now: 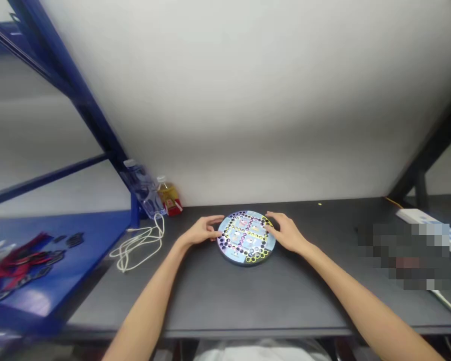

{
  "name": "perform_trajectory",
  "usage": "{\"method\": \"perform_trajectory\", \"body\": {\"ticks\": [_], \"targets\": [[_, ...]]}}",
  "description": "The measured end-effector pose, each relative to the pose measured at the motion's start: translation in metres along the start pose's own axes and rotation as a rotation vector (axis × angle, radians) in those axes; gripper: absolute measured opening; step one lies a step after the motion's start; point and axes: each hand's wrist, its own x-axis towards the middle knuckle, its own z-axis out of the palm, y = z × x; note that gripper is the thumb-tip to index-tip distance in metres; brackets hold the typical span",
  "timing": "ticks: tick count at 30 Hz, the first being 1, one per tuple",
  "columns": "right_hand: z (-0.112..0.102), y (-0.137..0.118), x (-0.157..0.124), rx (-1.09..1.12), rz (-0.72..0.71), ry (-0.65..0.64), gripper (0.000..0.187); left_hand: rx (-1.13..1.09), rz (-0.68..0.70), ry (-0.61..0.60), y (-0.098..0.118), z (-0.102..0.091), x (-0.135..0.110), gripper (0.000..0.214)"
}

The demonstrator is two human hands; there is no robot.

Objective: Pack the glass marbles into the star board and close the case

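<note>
A round game board (pixel 244 238) with a pale blue face and a track of coloured circles lies in the middle of the dark table. My left hand (pixel 203 230) is at its left edge, fingers bent and thumb against the rim. On the opposite side, my right hand (pixel 286 231) grips the rim, its thumb resting over the top face and its fingers around the far edge. The undersides of the fingers are partly hidden.
A white cable (pixel 143 240) lies coiled on the dark table (pixel 255 301) to the left. Behind it stand a clear bottle (pixel 145 188) and a bottle with a yellow and red label (pixel 169 196). A white power strip (pixel 424 220) sits right, near a pixelated patch. Blue shelving frames the left.
</note>
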Motion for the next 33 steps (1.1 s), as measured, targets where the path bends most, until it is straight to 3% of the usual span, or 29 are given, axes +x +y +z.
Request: {"method": "perform_trajectory", "body": {"ticks": [3,7,11,19,33], "targets": [[0.009,0.028,0.011,0.281,0.176,0.010,0.043,-0.073,0.012,-0.013,0.002,0.002,0.000,0.085],[0.016,0.043,0.015,0.507,0.248,0.024,0.041,-0.106,0.008,-0.018,0.003,0.003,0.000,0.083],[0.017,0.043,0.016,0.469,0.260,0.054,0.034,-0.109,0.004,-0.028,0.005,0.002,0.001,0.080],[0.025,0.045,0.019,0.348,0.364,0.182,0.026,-0.110,-0.038,-0.102,0.008,-0.001,0.000,0.097],[0.027,0.042,0.027,0.288,0.352,0.155,0.020,-0.105,-0.042,-0.240,0.008,0.002,0.002,0.120]]}}
